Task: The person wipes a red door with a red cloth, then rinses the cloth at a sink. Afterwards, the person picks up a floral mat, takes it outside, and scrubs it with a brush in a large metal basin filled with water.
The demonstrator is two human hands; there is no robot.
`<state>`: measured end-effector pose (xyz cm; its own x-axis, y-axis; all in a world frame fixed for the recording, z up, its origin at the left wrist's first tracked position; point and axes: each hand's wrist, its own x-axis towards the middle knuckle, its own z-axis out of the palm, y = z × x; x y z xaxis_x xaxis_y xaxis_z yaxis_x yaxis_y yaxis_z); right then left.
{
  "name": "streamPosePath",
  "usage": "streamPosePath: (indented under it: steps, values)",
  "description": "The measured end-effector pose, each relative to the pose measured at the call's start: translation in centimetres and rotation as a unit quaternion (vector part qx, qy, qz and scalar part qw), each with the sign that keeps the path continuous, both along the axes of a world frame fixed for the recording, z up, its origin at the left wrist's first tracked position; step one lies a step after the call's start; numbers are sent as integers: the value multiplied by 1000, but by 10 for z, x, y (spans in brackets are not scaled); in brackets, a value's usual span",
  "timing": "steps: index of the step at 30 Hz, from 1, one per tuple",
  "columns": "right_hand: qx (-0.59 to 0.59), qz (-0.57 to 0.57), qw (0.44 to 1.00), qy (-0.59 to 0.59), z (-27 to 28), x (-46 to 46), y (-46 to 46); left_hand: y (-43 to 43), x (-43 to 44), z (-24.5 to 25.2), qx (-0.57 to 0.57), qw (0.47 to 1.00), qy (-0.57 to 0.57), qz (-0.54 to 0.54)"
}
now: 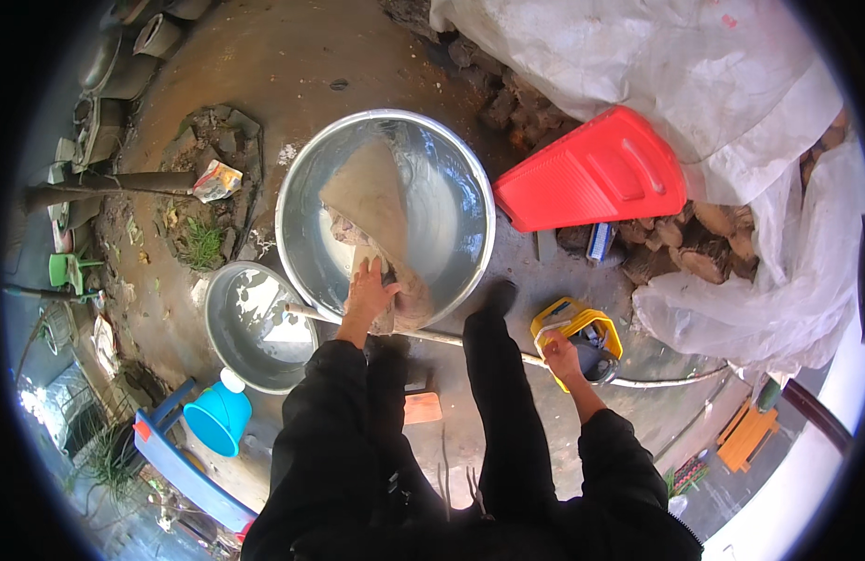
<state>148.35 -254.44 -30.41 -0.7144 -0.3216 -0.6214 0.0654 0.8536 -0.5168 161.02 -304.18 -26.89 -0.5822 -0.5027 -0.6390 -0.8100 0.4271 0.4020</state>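
Note:
A large round metal basin (446, 210) stands before me with shallow water in it. Wet brownish cloth (369, 186) lies bunched across its left half and up to the near rim. My left hand (368, 287) rests on the cloth's near part, fingers spread; whether it grips any cloth is hard to see. To the right, my right hand (562, 356) is at a yellow plastic container (606, 327), its fingers curled near a pale handle or strip at the rim. A dark round vessel and small items sit inside the container. What the right fingers hold, if anything, is unclear.
A red plastic washboard (593, 175) leans by firewood (705, 245) under white plastic sheeting (635, 63). A smaller metal basin (218, 336) touches the large one at left. A pale hose (432, 338) crosses below the large basin. A blue bucket (218, 421) stands lower left.

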Motion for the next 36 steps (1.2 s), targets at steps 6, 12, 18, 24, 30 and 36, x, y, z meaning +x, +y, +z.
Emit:
streamPosePath:
  steps: [6, 12, 18, 24, 30, 36]
  values:
    - [6, 35, 995, 97, -25, -35, -75, 63, 9, -23, -288, 957, 45, -15]
    - [160, 29, 938, 306, -110, -139, -56, 54, -29, -125, -238, 959, -13, -153]
    - [251, 26, 884, 392, -169, -221, 3, 36, -45, -193, -245, 938, -30, -245]
    - [81, 37, 930, 357, -207, -250, 32, 27, -26, -233, -237, 934, -9, -269]
    - [145, -59, 905, 396, -198, -242, 20, 24, -16, -266, -260, 913, -41, -312]
    - [42, -218, 938, 266, -122, -208, -10, 7, -20, -296, -267, 889, -120, -352]
